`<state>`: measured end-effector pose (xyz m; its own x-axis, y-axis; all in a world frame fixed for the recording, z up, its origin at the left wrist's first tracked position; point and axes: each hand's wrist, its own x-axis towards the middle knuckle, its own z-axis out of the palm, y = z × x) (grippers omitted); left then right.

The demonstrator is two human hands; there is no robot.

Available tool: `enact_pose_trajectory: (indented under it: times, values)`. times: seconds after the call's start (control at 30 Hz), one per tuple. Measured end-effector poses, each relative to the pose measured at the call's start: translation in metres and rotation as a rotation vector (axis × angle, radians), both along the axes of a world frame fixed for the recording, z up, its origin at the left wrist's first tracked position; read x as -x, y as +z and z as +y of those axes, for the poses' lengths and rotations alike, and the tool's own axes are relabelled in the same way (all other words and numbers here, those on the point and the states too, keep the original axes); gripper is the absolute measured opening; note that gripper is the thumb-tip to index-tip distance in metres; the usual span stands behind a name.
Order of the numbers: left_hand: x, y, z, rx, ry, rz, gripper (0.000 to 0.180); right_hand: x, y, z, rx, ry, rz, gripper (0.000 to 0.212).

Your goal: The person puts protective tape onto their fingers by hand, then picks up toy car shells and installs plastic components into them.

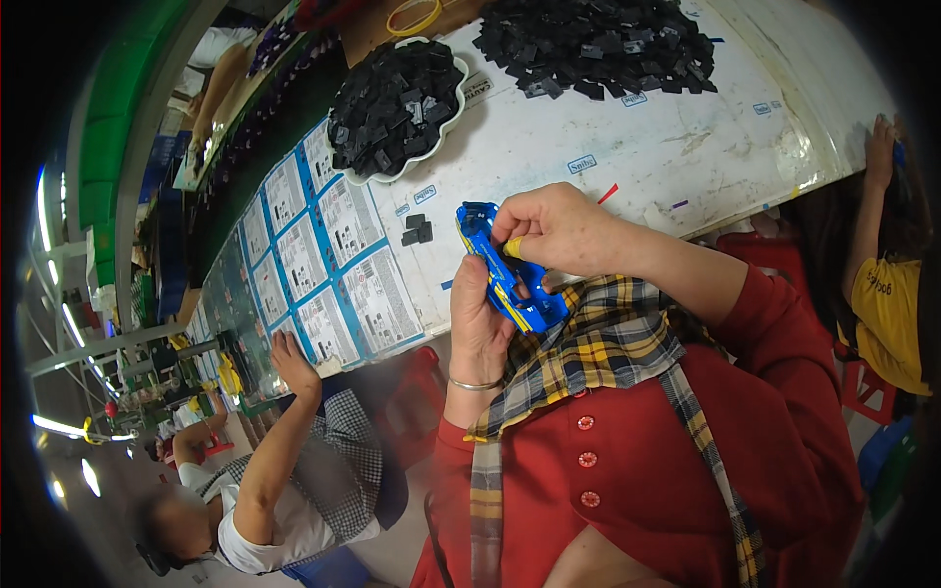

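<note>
White bowl (457,118) of black pieces (392,103), blue shell (478,237) in hands (564,232).

Black-piece heap (598,49), 1 o'clock: cut by top edge. Co-worker's head (176,524), 8 o'clock: blurred. Blue casing (503,284), near centre, hides part of left hand (472,323).

This looks like a factory workshop. A big heap of little black parts (608,49) and a white bowl (460,106) full of more (so many!) sit on a long counter (529,137). Other people (274,490) are beside it, and bright lights (59,426) glow off to the left.
</note>
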<state>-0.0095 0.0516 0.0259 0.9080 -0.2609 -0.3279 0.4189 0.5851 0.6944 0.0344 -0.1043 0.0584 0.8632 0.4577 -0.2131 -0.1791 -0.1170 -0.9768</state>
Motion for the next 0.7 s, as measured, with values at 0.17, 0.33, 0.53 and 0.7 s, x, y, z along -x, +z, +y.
enact_pose_trajectory:
  times: [0.17, 0.33, 0.53, 0.7]
  values:
    - [0.000, 0.001, -0.001, -0.053, -0.001, 0.012, 0.059, 0.003, 0.007, -0.001, 0.075, -0.024, -0.051, 0.019]
    - [-0.002, -0.007, 0.003, -0.044, -0.042, 0.018, 0.053, 0.003, 0.006, -0.003, 0.107, -0.031, -0.085, 0.019]
    - [-0.001, -0.003, 0.002, -0.062, -0.029, 0.023, 0.052, 0.002, 0.001, -0.003, 0.134, -0.028, -0.144, 0.018]
    - [-0.001, 0.001, -0.006, -0.083, 0.035, 0.023, 0.049, 0.002, 0.000, -0.007, 0.137, -0.022, -0.264, 0.018]
